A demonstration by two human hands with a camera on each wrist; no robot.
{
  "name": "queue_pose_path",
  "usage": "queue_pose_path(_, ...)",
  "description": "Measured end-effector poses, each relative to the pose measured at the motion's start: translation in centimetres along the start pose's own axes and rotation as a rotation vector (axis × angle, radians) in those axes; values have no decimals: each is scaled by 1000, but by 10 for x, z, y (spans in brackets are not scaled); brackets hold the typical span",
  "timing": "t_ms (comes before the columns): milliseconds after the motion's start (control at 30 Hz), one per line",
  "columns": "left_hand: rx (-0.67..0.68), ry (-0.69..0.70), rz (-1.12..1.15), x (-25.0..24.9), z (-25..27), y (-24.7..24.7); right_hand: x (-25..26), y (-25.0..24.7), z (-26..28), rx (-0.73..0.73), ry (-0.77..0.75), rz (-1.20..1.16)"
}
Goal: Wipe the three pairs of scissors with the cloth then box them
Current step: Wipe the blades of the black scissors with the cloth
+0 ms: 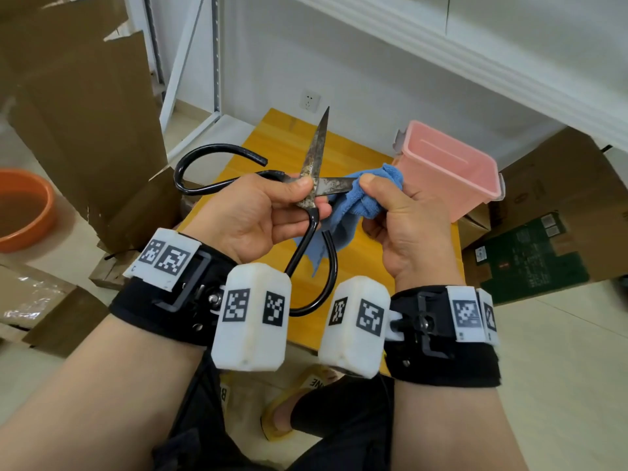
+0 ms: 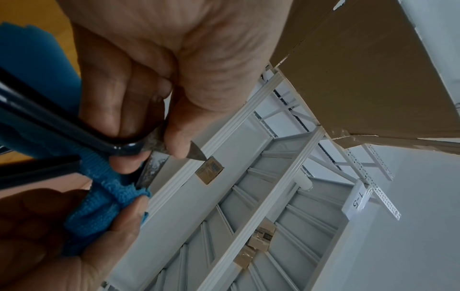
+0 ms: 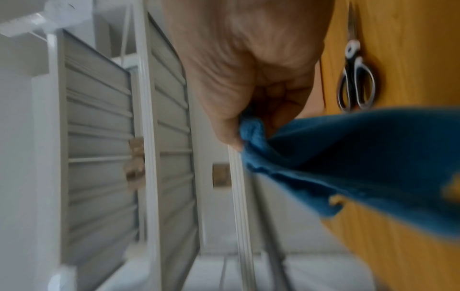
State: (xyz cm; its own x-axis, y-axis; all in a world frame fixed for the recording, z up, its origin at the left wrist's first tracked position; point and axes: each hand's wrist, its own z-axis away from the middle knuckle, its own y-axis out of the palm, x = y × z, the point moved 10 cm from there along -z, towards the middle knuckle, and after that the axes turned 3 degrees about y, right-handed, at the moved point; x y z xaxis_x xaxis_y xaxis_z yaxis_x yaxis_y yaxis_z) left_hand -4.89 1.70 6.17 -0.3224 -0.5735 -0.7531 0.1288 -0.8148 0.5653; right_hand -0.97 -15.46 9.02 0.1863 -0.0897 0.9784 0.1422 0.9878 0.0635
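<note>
Scissors (image 1: 314, 185) pinched at pivot by left hand (image 1: 258, 215); right hand (image 1: 404, 226) clutches cloth (image 1: 370, 195) around blade.

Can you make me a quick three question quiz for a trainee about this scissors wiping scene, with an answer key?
1. True or false: the large black-handled scissors are held with their blades spread apart.
2. Which hand grips the blue cloth? A) left hand B) right hand C) neither
3. Fill in: the pink box stands on the yellow ____, with its lid off.

Key
1. True; one blade points up, the other runs sideways into the cloth.
2. B; the left hand pinches the scissors near the pivot.
3. Table. In the right wrist view a second pair of scissors lies on it too.
</note>
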Motion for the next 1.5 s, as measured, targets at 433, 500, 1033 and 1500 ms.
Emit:
queue_pose_path(433, -84, 11, 96, -14, 2, -36, 16, -49, -20, -136, -86, -167)
queue_pose_path(500, -82, 28, 133, -19, 0, -35, 12, -30, -20, -26, -44, -88)
queue_pose_path(1033, 14, 92, 31, -15, -2, -18, 29, 37, 1, 91, -342, 367)
queue_pose_path(1500, 16, 116, -38, -10, 0, -7, 49, 20, 0, -122, -524, 617)
